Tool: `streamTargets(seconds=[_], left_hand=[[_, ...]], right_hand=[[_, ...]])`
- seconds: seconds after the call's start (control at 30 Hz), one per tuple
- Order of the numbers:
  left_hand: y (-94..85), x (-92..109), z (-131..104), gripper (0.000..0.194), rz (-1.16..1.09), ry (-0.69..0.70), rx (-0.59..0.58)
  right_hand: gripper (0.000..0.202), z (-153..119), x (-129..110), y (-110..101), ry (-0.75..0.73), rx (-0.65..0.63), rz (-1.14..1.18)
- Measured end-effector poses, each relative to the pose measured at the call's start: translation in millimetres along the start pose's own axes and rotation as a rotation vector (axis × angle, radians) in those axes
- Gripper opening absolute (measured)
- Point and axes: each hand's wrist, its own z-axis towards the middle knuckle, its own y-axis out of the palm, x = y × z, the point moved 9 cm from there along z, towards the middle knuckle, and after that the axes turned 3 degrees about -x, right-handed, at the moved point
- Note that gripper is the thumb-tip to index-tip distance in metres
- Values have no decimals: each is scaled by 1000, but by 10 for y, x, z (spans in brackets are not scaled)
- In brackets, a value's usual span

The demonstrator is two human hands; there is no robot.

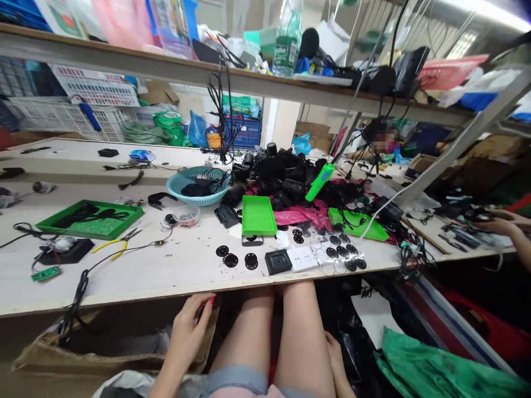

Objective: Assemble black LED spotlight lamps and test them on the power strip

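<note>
My left hand [191, 319] is below the table's front edge, left of my knees, beside the open cardboard box [37, 354]. Its fingers are loosely bent with the thumb apart, and I see nothing held. My right hand [334, 354] hangs low against my right thigh, its fingers mostly hidden. On the table nearest the hands lie black perforated discs [250, 261], a black square housing [277, 261] and a white socket-like plate [302, 258]. Behind them is a bright green tray [259, 215]. Yellow-handled pliers [120, 249] lie to the left.
A heap of black devices [286, 171] fills the middle back beside a blue basket [198, 193]. A green electric screwdriver [319, 182] hangs above. A loaded shelf [166, 63] crosses overhead. Another person's hand [504, 224] works at right. Green sheeting [440, 365] lies low at right.
</note>
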Motion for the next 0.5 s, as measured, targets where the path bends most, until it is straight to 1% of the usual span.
streamTargets(seconds=[0.07, 0.17, 0.23, 0.27, 0.3, 0.37, 0.43, 0.5], left_hand=[[-64, 24, 147, 30, 12, 10, 33], [-161, 3, 416, 34, 42, -12, 71], [-219, -30, 596, 36, 63, -41, 84], [-246, -46, 679, 37, 74, -54, 85], [-273, -62, 753, 37, 84, -64, 83], [-341, -101, 867, 37, 102, -76, 79], [-421, -170, 923, 36, 122, -81, 84], [-473, -299, 923, 36, 138, -94, 102]], right_hand=[[33, -52, -25, -180, -12, 37, 25], [49, -109, -147, -396, -54, 129, 79], [59, -155, -321, -472, -99, 171, 115], [62, -183, -451, -484, -128, 179, 129], [62, -213, -622, -472, -165, 176, 140], [56, -267, -1097, -354, -270, 126, 140], [46, -281, -1732, -100, -403, 38, 95], [37, -215, -2469, 282, -552, -56, 12]])
